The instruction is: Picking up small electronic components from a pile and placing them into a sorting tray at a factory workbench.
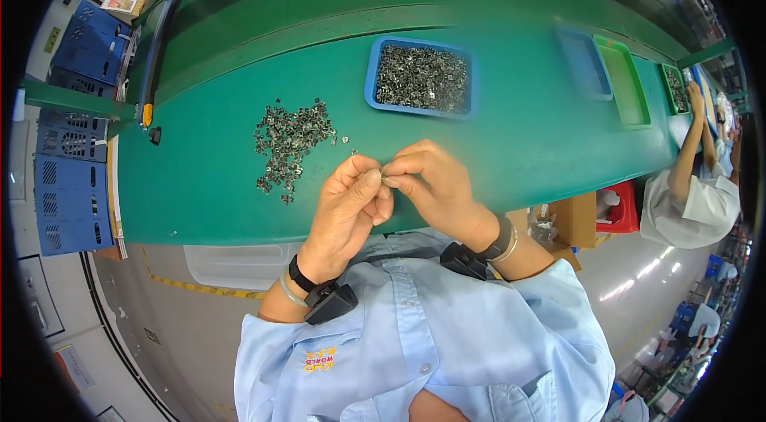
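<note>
My left hand [356, 197] and my right hand [435, 183] meet fingertip to fingertip above the near edge of the green table. Both pinch a tiny metallic part [384, 176] between them, mostly covered by the fingers, so its exact kind does not show. Beyond my left hand lies a loose pile of small dark metal parts [291, 139], with a few strays [345, 140] beside it. A blue tray [371, 75] stands past my hands, filled with many similar small parts [423, 77].
At the right of the green table [207, 111] lie another blue tray [585, 63] and green trays [622, 80]. A co-worker's arm [692, 139] reaches over the far right end. Blue crates [73, 203] stand at the left. Below the edge sit a cardboard box [576, 221] and red bin [621, 211].
</note>
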Action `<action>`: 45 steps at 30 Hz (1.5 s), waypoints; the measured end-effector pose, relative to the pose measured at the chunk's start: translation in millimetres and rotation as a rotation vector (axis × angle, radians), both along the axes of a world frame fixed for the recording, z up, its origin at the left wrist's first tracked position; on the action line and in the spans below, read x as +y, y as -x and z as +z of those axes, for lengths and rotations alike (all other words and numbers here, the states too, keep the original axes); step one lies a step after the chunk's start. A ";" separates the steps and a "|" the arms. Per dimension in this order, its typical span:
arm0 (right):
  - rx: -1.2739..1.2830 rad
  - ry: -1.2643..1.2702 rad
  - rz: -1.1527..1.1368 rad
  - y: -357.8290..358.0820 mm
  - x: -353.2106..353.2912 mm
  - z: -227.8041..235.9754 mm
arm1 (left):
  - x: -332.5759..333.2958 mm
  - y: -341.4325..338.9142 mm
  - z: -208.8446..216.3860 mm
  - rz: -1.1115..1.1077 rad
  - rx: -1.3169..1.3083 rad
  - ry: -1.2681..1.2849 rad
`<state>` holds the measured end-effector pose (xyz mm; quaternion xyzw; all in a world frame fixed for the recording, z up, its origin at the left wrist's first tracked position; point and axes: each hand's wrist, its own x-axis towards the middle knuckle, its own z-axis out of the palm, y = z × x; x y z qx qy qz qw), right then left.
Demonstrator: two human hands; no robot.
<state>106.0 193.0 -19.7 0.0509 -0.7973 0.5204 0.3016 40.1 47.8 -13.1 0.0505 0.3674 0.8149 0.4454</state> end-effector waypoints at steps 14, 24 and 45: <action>0.006 -0.076 0.037 -4.2 11.6 5.5 | -1.1 0.1 16.5 -0.052 0.083 0.115; 0.014 0.107 0.121 -5.6 5.2 9.1 | -3.3 -1.4 9.9 -0.083 -0.033 -0.107; -0.048 0.093 0.121 3.8 6.0 3.8 | -6.3 8.5 18.9 -0.112 0.006 0.020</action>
